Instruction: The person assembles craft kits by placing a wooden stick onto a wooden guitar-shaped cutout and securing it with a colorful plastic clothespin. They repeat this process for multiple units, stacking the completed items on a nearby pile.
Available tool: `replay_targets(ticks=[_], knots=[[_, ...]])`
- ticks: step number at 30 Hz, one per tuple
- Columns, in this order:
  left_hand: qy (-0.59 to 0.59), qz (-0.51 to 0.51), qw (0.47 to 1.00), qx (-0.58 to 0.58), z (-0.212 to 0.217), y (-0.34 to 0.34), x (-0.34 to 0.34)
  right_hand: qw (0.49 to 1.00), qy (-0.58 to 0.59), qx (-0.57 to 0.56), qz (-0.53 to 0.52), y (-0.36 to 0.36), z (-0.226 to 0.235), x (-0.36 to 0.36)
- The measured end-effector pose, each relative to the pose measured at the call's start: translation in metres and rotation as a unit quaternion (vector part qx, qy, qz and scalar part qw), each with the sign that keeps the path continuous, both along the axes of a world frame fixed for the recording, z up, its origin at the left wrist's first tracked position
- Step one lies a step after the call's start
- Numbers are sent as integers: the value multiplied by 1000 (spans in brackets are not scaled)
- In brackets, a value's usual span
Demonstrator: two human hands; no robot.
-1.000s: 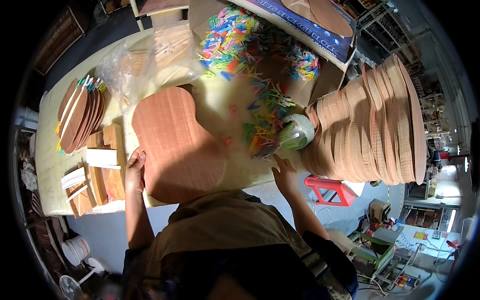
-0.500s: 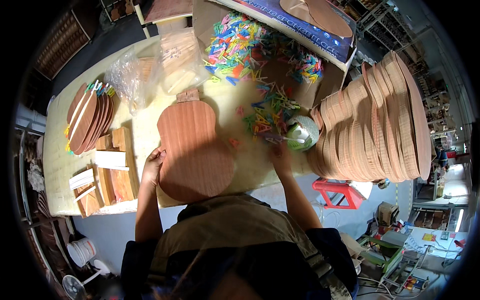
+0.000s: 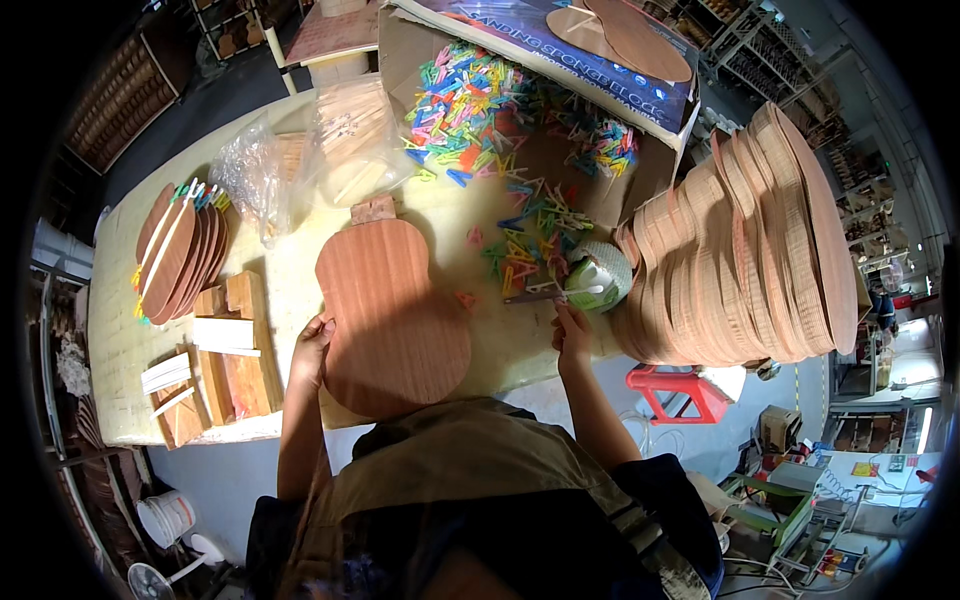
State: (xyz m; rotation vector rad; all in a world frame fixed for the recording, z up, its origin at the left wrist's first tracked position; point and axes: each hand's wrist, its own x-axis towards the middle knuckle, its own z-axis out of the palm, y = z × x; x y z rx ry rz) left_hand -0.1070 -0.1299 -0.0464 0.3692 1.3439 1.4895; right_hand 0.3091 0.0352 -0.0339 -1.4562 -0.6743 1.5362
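Note:
A reddish-brown, guitar-shaped wooden body (image 3: 385,310) lies on the pale table, its wide end toward me. A small wooden block (image 3: 373,209) sits at its narrow end. My left hand (image 3: 313,345) grips the body's left edge between thumb and fingers. Right of the body, my right hand (image 3: 571,333) is closed, fingertips at a thin, dark, flat tool (image 3: 533,297) whose exact kind I cannot make out. Just beyond the fingers is a tub (image 3: 597,278) with a green-and-white opening and a mesh-like wrap. Loose colourful clothespins (image 3: 540,225) lie near it.
A tall stack of guitar-shaped wooden pieces (image 3: 740,250) rises at right. Behind are a cardboard box (image 3: 640,170) spilling clothespins and a plastic bag of wood strips (image 3: 350,130). Clamped wooden plates (image 3: 180,250) and wooden blocks with white strips (image 3: 250,345) occupy the left. A red stool (image 3: 680,395) stands below.
The dark tool has swung away from the tub's opening and now points left, with my right fingers at it. My left hand stays on the wooden body. The whole view has shifted slightly.

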Motion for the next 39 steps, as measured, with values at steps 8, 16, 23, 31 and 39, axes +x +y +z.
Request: replay_targets(ticks=[8,16,23,31,39], knots=[[13,-31,999,-9,4,3,-1,999,20,12,50,15,-7,-8],[11,-34,999,2,-1,2,0,904,-366,219,14,-13,4,-5],[34,-31,999,-18,-7,6,-4,805,-492,330,23,-11,11,-111],[16,-32,999,2,8,5,4,764,-634,107,-47,33,-8,-139],[6,-23,1000,8,-2,8,-1,791,-566,216,83,89,-2,-159]])
